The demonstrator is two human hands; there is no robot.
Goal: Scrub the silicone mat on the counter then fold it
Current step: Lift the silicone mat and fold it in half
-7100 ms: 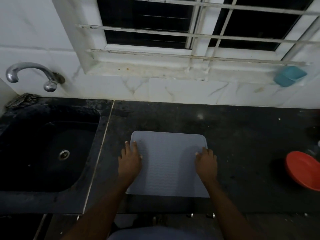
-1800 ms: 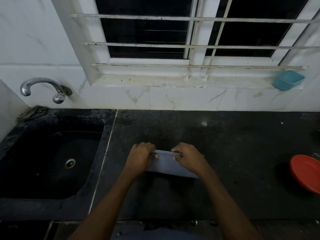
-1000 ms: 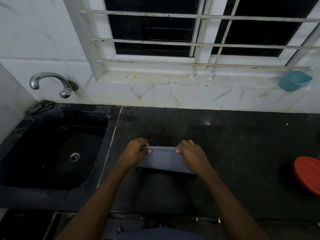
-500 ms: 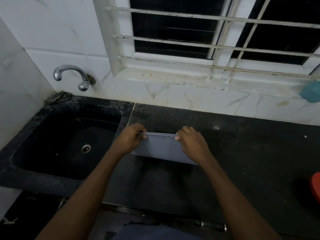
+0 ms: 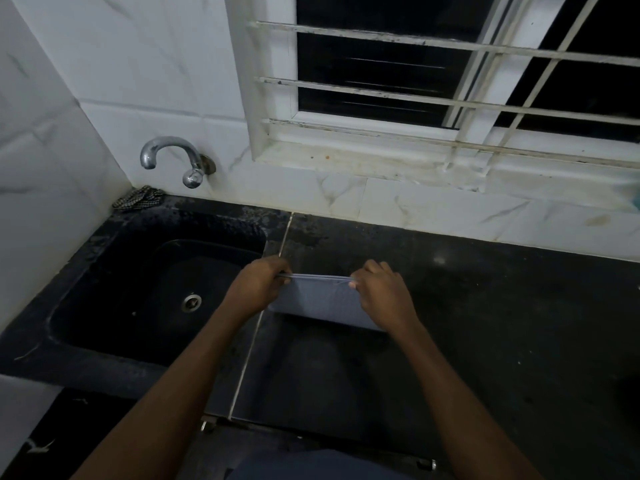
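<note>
The grey silicone mat is folded into a narrow band and hangs just above the black counter, close to the seam beside the sink. My left hand pinches its upper left end. My right hand pinches its upper right end. Both hands hold the doubled top edge taut between them, and the mat's lower edge hangs toward me.
A black sink with a metal drain lies to the left, a chrome tap on the tiled wall above it. A checked cloth sits in the back corner. A barred window is above the counter.
The mat lay flat under both hands earlier; now it is folded and lifted. Over the last second both hands carried it leftward toward the sink, and my view swung left.
</note>
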